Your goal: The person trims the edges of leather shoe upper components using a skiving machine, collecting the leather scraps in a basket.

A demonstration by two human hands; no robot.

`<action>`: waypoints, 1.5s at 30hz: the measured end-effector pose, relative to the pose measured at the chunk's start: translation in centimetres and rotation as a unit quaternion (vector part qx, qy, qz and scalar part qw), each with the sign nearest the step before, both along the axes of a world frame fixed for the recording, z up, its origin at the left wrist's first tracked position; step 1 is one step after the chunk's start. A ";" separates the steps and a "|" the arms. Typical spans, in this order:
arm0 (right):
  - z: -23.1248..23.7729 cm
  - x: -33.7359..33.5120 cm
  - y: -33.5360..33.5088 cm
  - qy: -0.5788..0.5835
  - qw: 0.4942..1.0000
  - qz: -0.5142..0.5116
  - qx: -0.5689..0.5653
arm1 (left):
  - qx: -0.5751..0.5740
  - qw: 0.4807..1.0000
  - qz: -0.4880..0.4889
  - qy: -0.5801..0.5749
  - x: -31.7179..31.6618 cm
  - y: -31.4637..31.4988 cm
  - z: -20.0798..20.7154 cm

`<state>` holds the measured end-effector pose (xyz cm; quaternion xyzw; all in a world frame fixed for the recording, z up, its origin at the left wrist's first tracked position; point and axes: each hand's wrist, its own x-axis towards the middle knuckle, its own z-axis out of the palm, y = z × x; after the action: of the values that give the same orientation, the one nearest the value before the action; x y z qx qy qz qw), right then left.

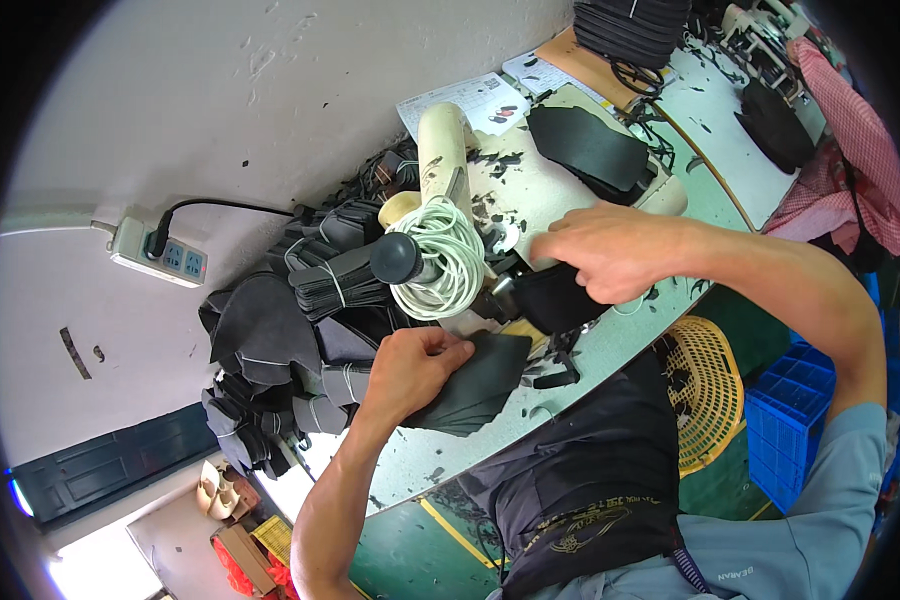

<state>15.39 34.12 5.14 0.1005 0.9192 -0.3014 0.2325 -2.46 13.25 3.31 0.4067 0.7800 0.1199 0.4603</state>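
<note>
Here, we see the left hand (415,370) with thumb and fingers together on the edge of a fanned stack of dark pieces (475,390), which lies on the near side of the cream machine (545,205). The right hand (610,250) bends over a black piece (560,302) at the machine's near right; its fingertips are partly hidden from us, so we cannot tell whether they are clamped on it.

On the front of the machine we find a coil of pale cord (440,275) and a round black knob (397,258). A dark panel (590,148) rests on its far right part. Left of the machine, tied bundles (340,285) of dark pieces crowd the pale table (435,462), and beyond those a power strip (157,250) is mounted on the wall. Behind the machine lies a printed sheet (470,103). Below it to the right we see a yellow basket (727,395) and a blue crate (785,415).
</note>
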 end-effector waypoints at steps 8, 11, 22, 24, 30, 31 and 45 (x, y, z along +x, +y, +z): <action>-0.5 -1.4 0.4 0.023 0.993 0.061 -0.100 | 0.131 0.989 -0.059 0.031 0.3 2.0 -1.3; 0.0 -2.1 -0.6 -0.061 0.996 0.054 0.036 | 0.041 0.998 -0.023 -0.036 -0.4 0.3 -0.7; -0.2 -2.1 0.8 0.001 0.991 0.080 -0.104 | 0.148 0.988 -0.041 0.029 0.3 1.7 -1.9; -0.6 -1.8 -0.2 0.046 0.993 0.060 -0.085 | 0.048 0.998 -0.042 -0.015 -0.2 1.1 -0.6; 0.7 -1.1 1.3 -0.062 0.995 0.061 -0.050 | -0.033 0.998 0.050 0.003 0.1 0.0 -0.3; 1.1 -1.0 1.7 -0.061 0.992 0.074 -0.078 | -0.035 0.998 0.050 0.003 0.2 0.4 -0.5; 0.5 -1.3 1.3 -0.081 0.995 0.043 -0.043 | -0.030 0.998 0.031 -0.055 -0.4 -0.5 -0.8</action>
<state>14.04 35.38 5.59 0.0751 0.8867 -0.3216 0.3234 -2.83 12.72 2.53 0.3610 0.7693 0.1330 0.5101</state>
